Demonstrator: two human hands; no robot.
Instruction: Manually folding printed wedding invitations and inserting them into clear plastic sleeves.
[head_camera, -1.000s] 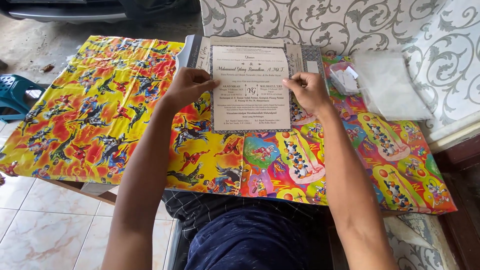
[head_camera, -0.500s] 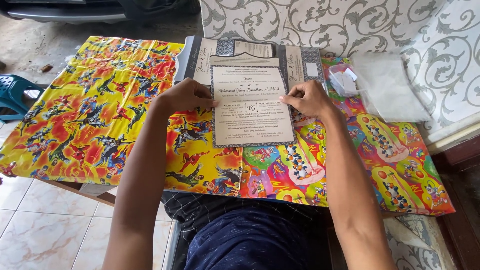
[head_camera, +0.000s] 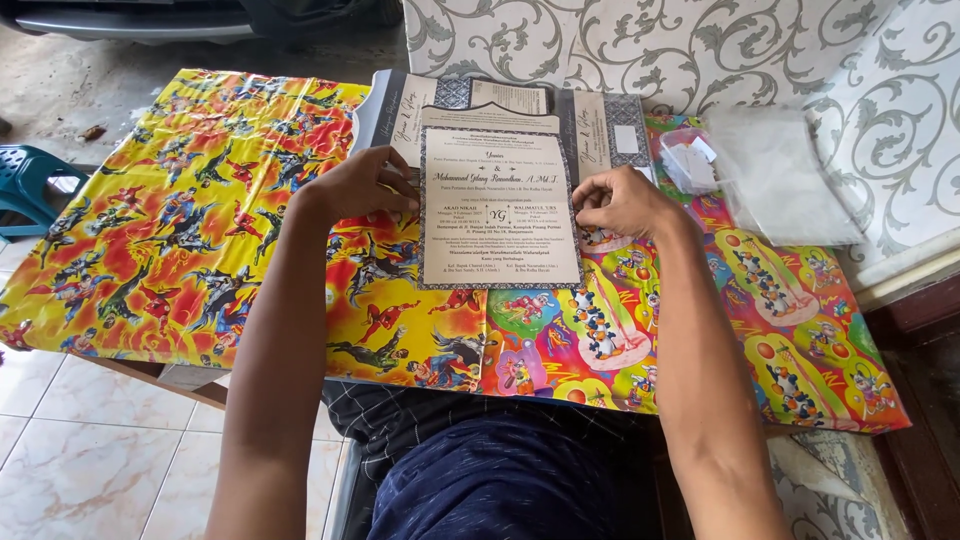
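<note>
Head view: left hand (head_camera: 365, 190) and right hand (head_camera: 622, 203) pinch a cream printed card's (head_camera: 498, 212) side edges, seemingly half-drawn from the grey folder (head_camera: 590, 125); full removal remains.

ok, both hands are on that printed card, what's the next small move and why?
Probably draw the printed card a little further toward the body. The left hand and right hand pinch its side edges, and its top edge still overlaps the open grey folder on the colourful table cover, so it isn't clear yet.
</note>
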